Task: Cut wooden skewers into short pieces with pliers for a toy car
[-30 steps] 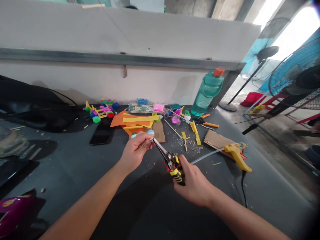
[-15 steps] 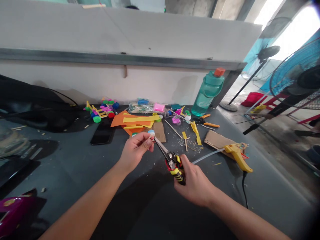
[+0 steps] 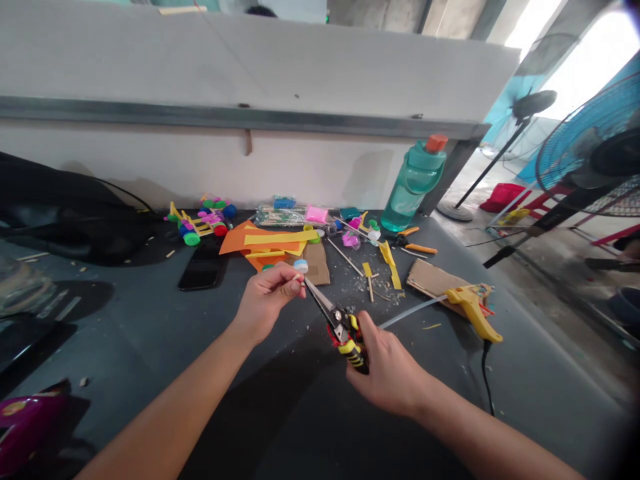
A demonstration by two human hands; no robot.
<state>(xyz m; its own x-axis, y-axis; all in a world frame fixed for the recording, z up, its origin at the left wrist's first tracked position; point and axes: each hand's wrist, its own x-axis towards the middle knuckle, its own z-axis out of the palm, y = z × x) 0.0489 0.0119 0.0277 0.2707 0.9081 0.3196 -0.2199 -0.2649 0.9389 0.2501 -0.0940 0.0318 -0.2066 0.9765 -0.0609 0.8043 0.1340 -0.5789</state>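
**What's closest to the camera?**
Two bare hands above a dark grey table. The left hand has its fingers pinched closed on a small round blue-and-white plastic cap.

**And the right hand?**
The right hand has its fingers wrapped closed around one pair of metal snips with yellow, black and red handles. The steel blades end just beside the cap. I can't read any writing on the snips.

**What's just past the hands?**
To the right, a yellow hot glue gun rests on a brown cardboard piece, with a black cord hanging from its grip. Straight ahead lie orange paper with yellow paper strips and a black smartphone.

**Further back?**
A toy of yellow sticks with colourful cap wheels stands at the far edge. There is also one teal plastic water bottle with an orange lid, its label-free side showing no readable text.

**Anything beyond the table?**
Two pedestal fans, one with a blue cage and one black.
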